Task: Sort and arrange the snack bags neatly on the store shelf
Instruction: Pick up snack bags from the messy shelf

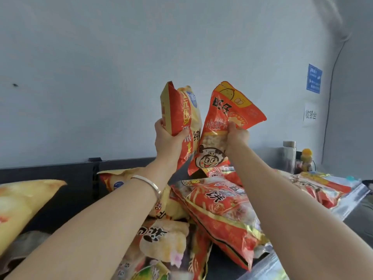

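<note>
A small shop, most probably. Many sealed snack bags (220,209) heaped on a dark shelf (76,199). On the pale wall (101,77), a paper sign (310,115) reading 收银台, cashier desk, below a blue notice (313,78).

The scene is lit evenly by soft, diffuse light; no single source can be made out. Only faint shadows are cast under the piled snack bags (222,209). The pale wall (101,57) is darkened slightly toward the upper right corner. Mild glare is seen on silver foil edges (349,203). Borders are bowed by wide-angle distortion, and detail is smeared throughout
</note>
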`<state>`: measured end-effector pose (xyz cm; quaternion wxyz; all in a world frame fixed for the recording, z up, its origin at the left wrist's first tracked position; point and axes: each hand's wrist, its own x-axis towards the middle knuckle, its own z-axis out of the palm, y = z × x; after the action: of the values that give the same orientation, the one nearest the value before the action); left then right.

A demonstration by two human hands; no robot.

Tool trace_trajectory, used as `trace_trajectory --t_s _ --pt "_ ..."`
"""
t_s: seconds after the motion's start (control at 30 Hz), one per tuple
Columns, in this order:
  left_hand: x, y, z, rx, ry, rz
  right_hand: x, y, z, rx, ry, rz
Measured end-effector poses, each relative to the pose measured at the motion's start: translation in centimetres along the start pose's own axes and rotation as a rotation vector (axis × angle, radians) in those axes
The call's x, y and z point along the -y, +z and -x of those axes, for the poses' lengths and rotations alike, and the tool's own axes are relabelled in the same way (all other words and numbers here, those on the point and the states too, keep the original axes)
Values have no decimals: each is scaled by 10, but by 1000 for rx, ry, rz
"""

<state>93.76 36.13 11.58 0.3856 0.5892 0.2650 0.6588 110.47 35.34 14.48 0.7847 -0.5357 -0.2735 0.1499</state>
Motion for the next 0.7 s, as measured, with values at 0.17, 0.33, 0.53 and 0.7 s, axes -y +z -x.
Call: trace_trajectory --t_s 0.17,0.33,0.53,0.7 --pt "28 34 -16 -49 -11 -102 -17 3 -63 111 -36 10" --pt "52 66 -29 -24 -122 -126 -37 -7 -127 224 -62 191" --pt "71 89 -38 -25 -306 -100 -83 -35 -175 425 -72 589" --pt "80 117 -44 49 -418 -62 -72 -44 -188 322 -176 944"
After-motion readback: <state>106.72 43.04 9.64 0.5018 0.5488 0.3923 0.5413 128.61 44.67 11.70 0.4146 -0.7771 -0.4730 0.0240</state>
